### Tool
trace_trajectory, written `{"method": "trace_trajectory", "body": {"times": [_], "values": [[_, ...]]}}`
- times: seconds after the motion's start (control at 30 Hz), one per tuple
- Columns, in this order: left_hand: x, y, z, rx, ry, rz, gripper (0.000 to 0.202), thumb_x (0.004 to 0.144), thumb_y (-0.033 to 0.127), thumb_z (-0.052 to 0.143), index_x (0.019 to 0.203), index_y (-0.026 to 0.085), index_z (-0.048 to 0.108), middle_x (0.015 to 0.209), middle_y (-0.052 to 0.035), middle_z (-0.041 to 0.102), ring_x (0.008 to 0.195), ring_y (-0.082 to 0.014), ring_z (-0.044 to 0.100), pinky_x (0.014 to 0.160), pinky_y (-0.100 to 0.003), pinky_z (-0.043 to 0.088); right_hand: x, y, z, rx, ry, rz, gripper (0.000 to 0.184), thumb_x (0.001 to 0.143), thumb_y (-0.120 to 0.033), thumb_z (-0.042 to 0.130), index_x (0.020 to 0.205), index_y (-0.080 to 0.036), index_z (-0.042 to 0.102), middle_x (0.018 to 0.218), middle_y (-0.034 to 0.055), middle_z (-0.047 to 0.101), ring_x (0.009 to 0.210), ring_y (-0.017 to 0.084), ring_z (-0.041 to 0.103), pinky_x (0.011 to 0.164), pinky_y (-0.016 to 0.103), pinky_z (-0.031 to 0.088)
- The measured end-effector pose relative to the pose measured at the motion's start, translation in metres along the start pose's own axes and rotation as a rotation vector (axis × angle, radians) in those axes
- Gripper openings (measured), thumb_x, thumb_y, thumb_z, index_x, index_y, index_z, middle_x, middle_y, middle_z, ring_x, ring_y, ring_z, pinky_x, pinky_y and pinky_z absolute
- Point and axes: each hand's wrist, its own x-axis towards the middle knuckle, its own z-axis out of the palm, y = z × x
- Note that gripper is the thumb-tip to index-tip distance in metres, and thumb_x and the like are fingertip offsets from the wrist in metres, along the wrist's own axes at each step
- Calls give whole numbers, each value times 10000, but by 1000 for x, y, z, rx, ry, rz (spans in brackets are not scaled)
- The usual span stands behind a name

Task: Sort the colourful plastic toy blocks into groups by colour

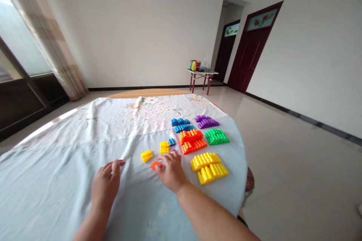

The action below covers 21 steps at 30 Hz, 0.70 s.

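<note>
My right hand is over the table with thumb and fingers apart. A small cluster of short orange tubes lies by its thumb and fingertips; whether they touch is hard to tell. My left hand hovers or rests low over the cloth, fingers loosely stretched to the right, holding nothing. Between and beyond the hands are a small yellow tube group, another yellow group, and a few blue tubes. A bit of purple shows just past my right fingers, mostly hidden.
Right of my hand, tubes form stacked rows: yellow, orange, green, purple and blue. A wrinkled pale cloth covers the round table. A small side table with bags stands by the far wall.
</note>
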Motion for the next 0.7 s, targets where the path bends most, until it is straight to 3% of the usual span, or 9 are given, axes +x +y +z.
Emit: {"method": "trace_trajectory", "body": {"times": [0.1,0.23,0.43,0.53,0.7], "values": [[0,7,-3,102,-50,47,468,811,487,333,910,211,698,1132,-70,645,1065,-276,532,918,-396,418,-2,4,-3,-12,-35,10,372,720,-372,663,1043,-203,588,987,72,609,984,243,491,888,393,340],[2,13,-1,220,-76,63,478,819,467,331,1003,195,677,1223,-112,586,1142,-328,469,950,-485,367,-3,8,0,-27,-120,-25,285,724,-273,659,1000,-224,604,922,49,621,946,224,515,841,363,371],[0,11,12,294,-120,87,477,835,418,300,1095,189,627,1261,-106,556,1161,-305,462,973,-469,347,-1,5,-5,30,-143,-74,255,735,-266,669,975,-210,605,889,43,630,896,213,529,810,353,401],[2,5,16,291,-137,84,474,835,414,295,1090,188,624,1239,-101,572,1155,-298,470,972,-459,351,2,-1,-19,69,-119,-111,254,746,-289,671,974,-202,601,886,39,640,871,204,544,797,341,414],[6,-4,19,290,-154,98,482,835,437,286,1085,199,622,1241,-91,573,1153,-304,468,961,-468,355,9,2,-61,50,59,-46,235,789,-307,634,991,-195,594,898,52,645,879,206,557,833,356,406]]}}
